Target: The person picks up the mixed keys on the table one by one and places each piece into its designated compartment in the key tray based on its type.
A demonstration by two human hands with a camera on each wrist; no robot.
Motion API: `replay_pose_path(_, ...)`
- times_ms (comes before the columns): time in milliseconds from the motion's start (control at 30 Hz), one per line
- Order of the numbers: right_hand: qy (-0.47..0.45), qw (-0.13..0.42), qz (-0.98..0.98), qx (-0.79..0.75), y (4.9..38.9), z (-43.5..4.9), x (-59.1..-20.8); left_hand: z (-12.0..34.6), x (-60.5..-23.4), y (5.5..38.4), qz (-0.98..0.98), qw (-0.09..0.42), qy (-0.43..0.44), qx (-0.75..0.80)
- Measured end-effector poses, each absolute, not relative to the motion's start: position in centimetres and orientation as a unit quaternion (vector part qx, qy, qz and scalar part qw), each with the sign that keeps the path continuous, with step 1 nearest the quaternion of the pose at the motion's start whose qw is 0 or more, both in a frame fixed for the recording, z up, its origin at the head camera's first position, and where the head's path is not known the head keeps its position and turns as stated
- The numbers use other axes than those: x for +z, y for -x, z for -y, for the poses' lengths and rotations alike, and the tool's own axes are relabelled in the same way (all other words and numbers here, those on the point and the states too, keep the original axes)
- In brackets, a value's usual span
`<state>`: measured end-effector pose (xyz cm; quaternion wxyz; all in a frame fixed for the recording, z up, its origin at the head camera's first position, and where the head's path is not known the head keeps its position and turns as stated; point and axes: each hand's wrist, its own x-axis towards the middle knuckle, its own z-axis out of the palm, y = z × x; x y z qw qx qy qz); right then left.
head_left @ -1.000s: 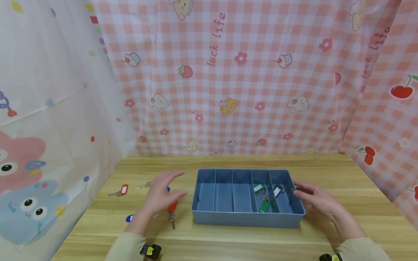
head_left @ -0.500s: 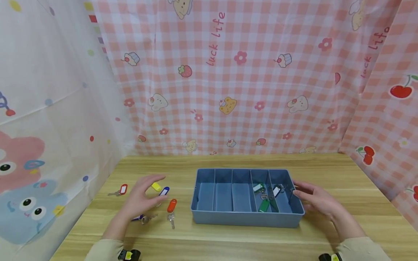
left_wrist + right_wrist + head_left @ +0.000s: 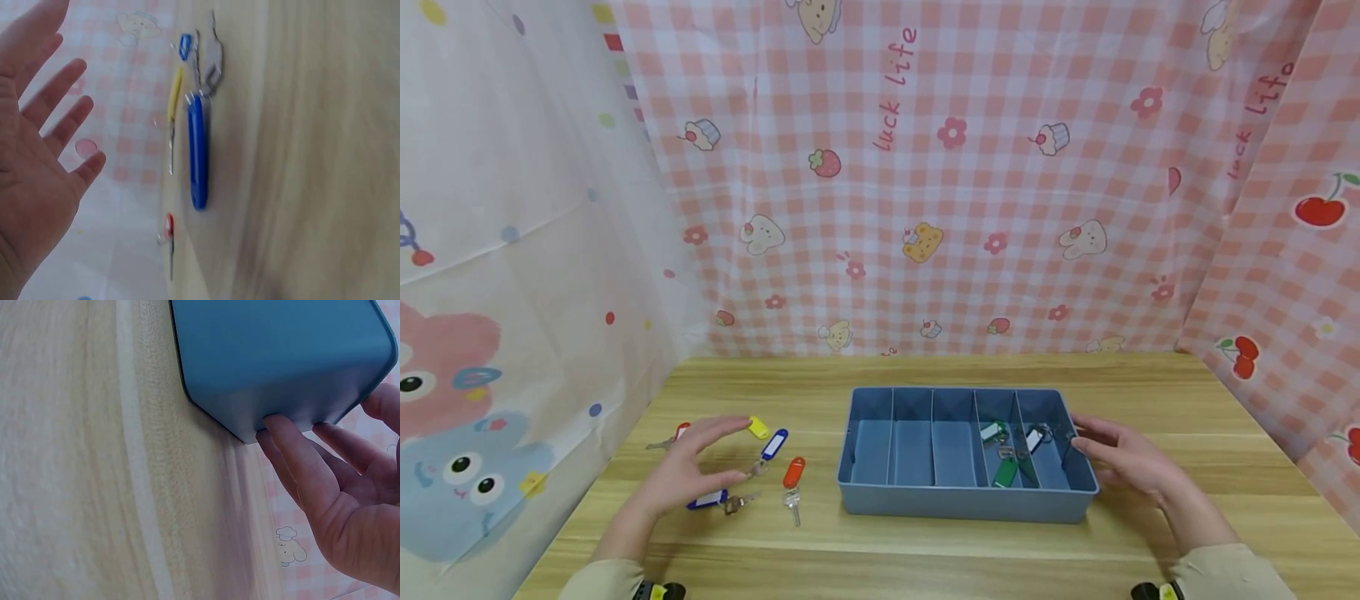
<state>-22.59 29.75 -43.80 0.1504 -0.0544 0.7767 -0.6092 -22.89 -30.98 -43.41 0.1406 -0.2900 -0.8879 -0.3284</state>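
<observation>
Blue-tagged keys [image 3: 708, 500] lie near your left hand [image 3: 683, 473], fingers wide, and your right hand [image 3: 1126, 460], fingers extended, touches the divided box [image 3: 970, 503].

Two hands are counted: one left hand [image 3: 679, 471] and one right hand [image 3: 1127, 467]. One blue box [image 3: 966, 502] is seen, split by four dividers [image 3: 933, 437] into five compartments [image 3: 872, 450]. Outside it, five tags are counted: two blue tags [image 3: 774, 444], two red tags [image 3: 794, 472] and one yellow tag [image 3: 758, 427]. Four keys [image 3: 792, 499] are seen there in the head view, and a fifth key [image 3: 171, 153] is shown at the yellow tag in the left wrist view. Inside the box, three tags are counted: two green tags [image 3: 1006, 472] in the fourth compartment from the left, one dark-edged tag [image 3: 1035, 439] in the fifth.
</observation>
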Motion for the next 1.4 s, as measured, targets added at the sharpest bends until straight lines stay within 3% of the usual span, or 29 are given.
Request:
replay_pose_path(600, 0.049, 0.157, -0.776, -0.609, 22.6, -29.8, -43.9, 34.1, -44.8, 21.9, 0.909, 0.105, 0.317, -0.25)
replay_pose_path(867, 0.048, 0.154, -0.779, -0.606, 22.6, -29.8, -43.9, 34.6, -45.2, 21.9, 0.9, 0.113, 0.356, -0.225)
replay_pose_path(1167, 0.055, 0.155, -0.776, -0.61, 22.6, -29.8, -43.8, 34.9, -45.6, 22.1, 0.911, 0.061, 0.338, -0.228)
replay_pose_path(1400, 0.055, 0.156, -0.774, -0.611, 22.6, -29.8, -43.7, 35.3, -46.1, 22.3, 0.89, 0.059, 0.362, -0.27)
